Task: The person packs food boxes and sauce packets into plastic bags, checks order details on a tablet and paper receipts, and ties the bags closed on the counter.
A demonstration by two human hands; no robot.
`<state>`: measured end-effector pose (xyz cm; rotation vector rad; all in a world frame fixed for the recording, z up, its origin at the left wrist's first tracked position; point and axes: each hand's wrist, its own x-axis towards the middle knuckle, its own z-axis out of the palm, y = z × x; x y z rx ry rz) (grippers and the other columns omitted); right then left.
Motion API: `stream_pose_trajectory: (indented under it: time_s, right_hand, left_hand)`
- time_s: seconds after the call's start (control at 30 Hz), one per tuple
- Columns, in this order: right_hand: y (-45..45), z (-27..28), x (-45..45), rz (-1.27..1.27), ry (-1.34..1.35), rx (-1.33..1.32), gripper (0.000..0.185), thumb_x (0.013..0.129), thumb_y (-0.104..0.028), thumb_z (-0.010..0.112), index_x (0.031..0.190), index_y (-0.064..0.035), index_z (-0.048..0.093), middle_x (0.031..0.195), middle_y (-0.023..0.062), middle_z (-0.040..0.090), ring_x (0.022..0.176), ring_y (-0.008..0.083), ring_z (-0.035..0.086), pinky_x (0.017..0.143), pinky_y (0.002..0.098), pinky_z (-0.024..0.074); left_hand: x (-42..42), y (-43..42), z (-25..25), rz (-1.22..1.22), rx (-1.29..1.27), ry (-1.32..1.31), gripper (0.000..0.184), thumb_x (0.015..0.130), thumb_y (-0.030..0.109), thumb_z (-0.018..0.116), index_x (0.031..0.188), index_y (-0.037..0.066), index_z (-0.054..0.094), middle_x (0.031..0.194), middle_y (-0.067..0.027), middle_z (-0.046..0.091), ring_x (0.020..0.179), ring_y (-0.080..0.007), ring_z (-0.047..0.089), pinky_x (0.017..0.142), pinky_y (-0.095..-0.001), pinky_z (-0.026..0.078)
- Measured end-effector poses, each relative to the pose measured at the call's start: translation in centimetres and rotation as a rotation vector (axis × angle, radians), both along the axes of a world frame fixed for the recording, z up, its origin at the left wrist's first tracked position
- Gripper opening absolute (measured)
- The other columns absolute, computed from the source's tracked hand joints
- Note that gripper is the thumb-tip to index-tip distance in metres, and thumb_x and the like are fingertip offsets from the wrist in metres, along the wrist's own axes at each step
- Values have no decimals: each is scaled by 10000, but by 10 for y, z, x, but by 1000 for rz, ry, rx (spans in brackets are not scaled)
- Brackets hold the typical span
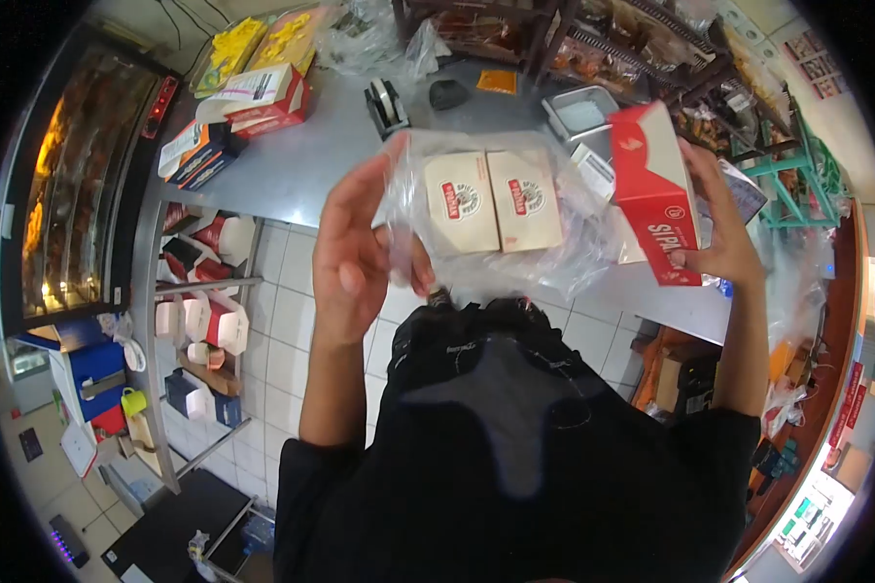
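Two cream boxes [463, 202] with red-and-black print stand side by side inside a clear plastic bag [578, 255], near the counter's front edge. At the bag's left edge is my left hand [352, 255], its fingers spread and holding the plastic; some fingertips are partly behind it. My right hand [724, 228] grips a red and white carton [656, 194] by its right side, tilted, just right of the bag. The carton's lower left corner is partly behind the plastic.
On the metal counter [292, 180] are a tape dispenser [387, 105], a metal tray [580, 112], an orange packet [497, 82] and red-white boxes [262, 97]. A heated display cabinet [78, 175] stands left. Folded cartons [214, 321] fill the shelf below.
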<state>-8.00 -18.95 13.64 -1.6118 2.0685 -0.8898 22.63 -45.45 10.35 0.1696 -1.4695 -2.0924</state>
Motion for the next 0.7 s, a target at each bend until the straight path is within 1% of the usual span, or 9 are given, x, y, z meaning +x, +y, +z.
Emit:
stream_pose_trajectory:
  time_s: [0.07,0.13,0.2,0.27,0.33,0.43,0.53,0.63,0.7]
  right_hand:
    - [-33,-1,27,189,-341,-1,1018,601,-239,812,1482,-125,315,1401,183,415,1246,313,461,1027,421,381]
    - [-82,-16,57,264,-513,337,1046,630,-333,768,1508,-98,250,1421,204,430,1199,305,496,1004,398,381]
    - [-123,-56,70,283,-338,564,1014,685,-361,748,1510,-85,226,1332,226,521,1182,324,539,967,380,422]
    - [-147,-93,70,167,-308,651,999,721,-416,718,1513,-85,208,1248,238,580,1173,352,558,959,394,443]
    - [-164,-132,83,-149,7,640,1049,697,-575,667,1491,-33,248,1267,239,571,1152,332,578,958,391,448]
    - [-196,-157,116,-370,146,619,1124,685,-651,663,1483,11,230,1272,247,559,1154,349,572,963,421,445]
    - [-216,-187,148,-556,397,458,1053,698,-645,688,1428,28,339,1276,248,546,1140,345,573,947,435,458]
    - [-191,-153,153,-575,242,373,840,761,-552,699,1344,3,458,1266,247,535,1138,337,566,910,421,474]
    - [-143,-128,135,-388,230,9,544,821,-399,693,1213,-39,576,1130,195,612,1040,308,621,851,411,496]
  left_hand:
    - [2,-5,-5,8,-4,50,1017,791,651,630,1449,-12,228,1516,-254,248,702,-216,665,521,-273,537]
    - [5,-7,-5,-13,-11,69,1009,800,644,622,1452,-12,218,1514,-253,254,713,-217,667,532,-275,541]
    - [9,-3,-8,-32,-57,95,971,860,608,563,1477,-10,138,1519,-267,224,664,-208,612,545,-285,514]
    - [11,5,-10,-55,-67,115,954,888,583,542,1491,-8,97,1523,-266,209,657,-209,585,559,-298,505]
    - [9,14,-10,-70,-42,128,957,885,570,559,1493,-4,94,1527,-251,209,691,-221,586,573,-314,514]
    - [4,18,-16,-151,26,173,957,867,520,614,1494,5,106,1536,-234,189,758,-242,593,623,-367,550]
    - [-2,22,-15,-179,59,156,941,863,496,630,1490,4,130,1536,-235,186,781,-247,595,641,-385,561]
    - [1,16,-14,-181,37,128,920,867,488,626,1486,-1,152,1538,-243,172,789,-247,597,648,-383,564]
    - [0,11,-13,-183,5,142,904,877,494,608,1484,-3,160,1542,-260,138,787,-239,597,654,-375,563]
